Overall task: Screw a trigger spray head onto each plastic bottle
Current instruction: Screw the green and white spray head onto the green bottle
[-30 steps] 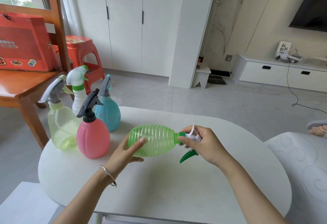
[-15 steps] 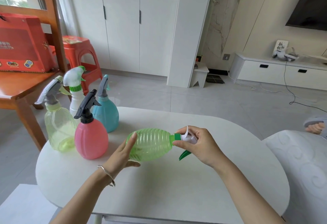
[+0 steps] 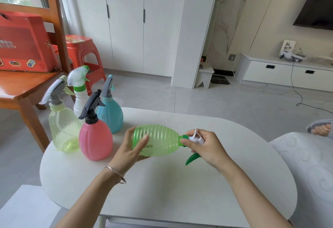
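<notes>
Five plastic bottles are in view, and five trigger heads. Four bottles stand upright in a close cluster at the far left of the white counter (image 3: 162, 191), each with a head fitted: a pale yellow bottle (image 3: 63, 130) with a grey head, a white bottle (image 3: 79, 99) with a white and green one behind it, a pink bottle (image 3: 95, 141) with a black one in front, and a blue bottle (image 3: 110, 117) with a grey one. The fifth, a green ribbed bottle (image 3: 158, 140), lies on its side over the middle of the counter, neck pointing right; whether it touches the surface cannot be told. Two hands hold it. The left hand (image 3: 129, 153), a thin bracelet (image 3: 117, 173) on its wrist, wraps the wide base, fingers across the ribs. The right hand (image 3: 207, 146) is closed around the white spray head (image 3: 195, 139) at the neck, fingertips at the green collar, the green trigger hanging below.
</notes>
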Action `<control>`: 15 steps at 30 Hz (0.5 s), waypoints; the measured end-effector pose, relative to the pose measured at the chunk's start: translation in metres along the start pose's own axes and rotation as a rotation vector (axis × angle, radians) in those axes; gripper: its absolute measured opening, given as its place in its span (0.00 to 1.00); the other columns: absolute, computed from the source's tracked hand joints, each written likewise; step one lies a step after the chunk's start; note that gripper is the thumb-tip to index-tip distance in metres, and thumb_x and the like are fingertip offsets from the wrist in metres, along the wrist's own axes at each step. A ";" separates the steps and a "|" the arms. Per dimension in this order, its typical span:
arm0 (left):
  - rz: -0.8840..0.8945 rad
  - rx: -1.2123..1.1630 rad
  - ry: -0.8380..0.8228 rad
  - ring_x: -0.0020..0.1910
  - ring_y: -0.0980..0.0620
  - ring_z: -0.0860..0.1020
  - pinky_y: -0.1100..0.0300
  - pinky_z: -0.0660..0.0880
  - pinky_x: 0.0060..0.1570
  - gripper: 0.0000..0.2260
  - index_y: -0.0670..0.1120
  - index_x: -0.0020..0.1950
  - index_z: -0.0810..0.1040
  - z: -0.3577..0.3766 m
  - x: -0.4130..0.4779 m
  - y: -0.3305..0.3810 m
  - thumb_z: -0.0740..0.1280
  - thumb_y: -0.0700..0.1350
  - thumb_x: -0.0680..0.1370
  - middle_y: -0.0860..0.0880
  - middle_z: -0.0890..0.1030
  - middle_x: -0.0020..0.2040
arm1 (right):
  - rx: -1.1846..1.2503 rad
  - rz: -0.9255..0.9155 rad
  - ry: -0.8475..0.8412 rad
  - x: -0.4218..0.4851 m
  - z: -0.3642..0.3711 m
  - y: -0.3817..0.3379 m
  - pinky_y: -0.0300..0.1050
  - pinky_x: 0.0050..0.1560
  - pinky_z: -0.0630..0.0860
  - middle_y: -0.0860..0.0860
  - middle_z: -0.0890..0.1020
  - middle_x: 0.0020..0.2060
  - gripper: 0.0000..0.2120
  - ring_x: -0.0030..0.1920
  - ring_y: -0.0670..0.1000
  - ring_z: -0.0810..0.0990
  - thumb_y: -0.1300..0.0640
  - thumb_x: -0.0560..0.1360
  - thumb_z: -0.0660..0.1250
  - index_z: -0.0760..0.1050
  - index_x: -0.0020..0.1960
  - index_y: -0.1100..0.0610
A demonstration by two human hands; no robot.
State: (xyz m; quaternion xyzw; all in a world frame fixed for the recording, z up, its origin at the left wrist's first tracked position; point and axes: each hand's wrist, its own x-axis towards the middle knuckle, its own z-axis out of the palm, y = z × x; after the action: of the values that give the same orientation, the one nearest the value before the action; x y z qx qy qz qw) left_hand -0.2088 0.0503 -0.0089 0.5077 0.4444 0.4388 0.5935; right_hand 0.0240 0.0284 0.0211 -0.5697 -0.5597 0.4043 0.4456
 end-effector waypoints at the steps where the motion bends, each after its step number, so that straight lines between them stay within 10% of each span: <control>1: 0.026 0.043 -0.006 0.61 0.48 0.79 0.54 0.81 0.50 0.26 0.57 0.63 0.67 0.000 0.000 0.001 0.70 0.56 0.67 0.42 0.72 0.68 | -0.017 0.016 0.005 0.000 -0.001 0.001 0.33 0.33 0.74 0.43 0.80 0.27 0.08 0.28 0.44 0.74 0.54 0.69 0.75 0.80 0.44 0.57; 7: -0.056 -0.145 -0.208 0.60 0.48 0.80 0.52 0.76 0.61 0.28 0.56 0.65 0.68 -0.006 -0.002 -0.001 0.74 0.46 0.67 0.44 0.77 0.65 | 0.027 0.077 0.020 0.001 -0.001 0.001 0.30 0.28 0.68 0.50 0.80 0.30 0.15 0.25 0.46 0.74 0.47 0.72 0.70 0.77 0.45 0.59; 15: 0.006 -0.028 -0.072 0.59 0.53 0.80 0.47 0.75 0.61 0.29 0.66 0.66 0.67 -0.004 0.001 0.003 0.69 0.62 0.66 0.48 0.72 0.66 | -0.025 0.176 -0.152 -0.004 0.005 -0.001 0.34 0.31 0.70 0.51 0.83 0.36 0.15 0.28 0.48 0.76 0.46 0.74 0.66 0.71 0.47 0.58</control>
State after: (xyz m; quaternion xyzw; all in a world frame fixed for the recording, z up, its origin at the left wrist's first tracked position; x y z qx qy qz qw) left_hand -0.2127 0.0528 -0.0062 0.5162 0.4149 0.4282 0.6148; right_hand 0.0190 0.0251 0.0206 -0.5900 -0.5447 0.4770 0.3573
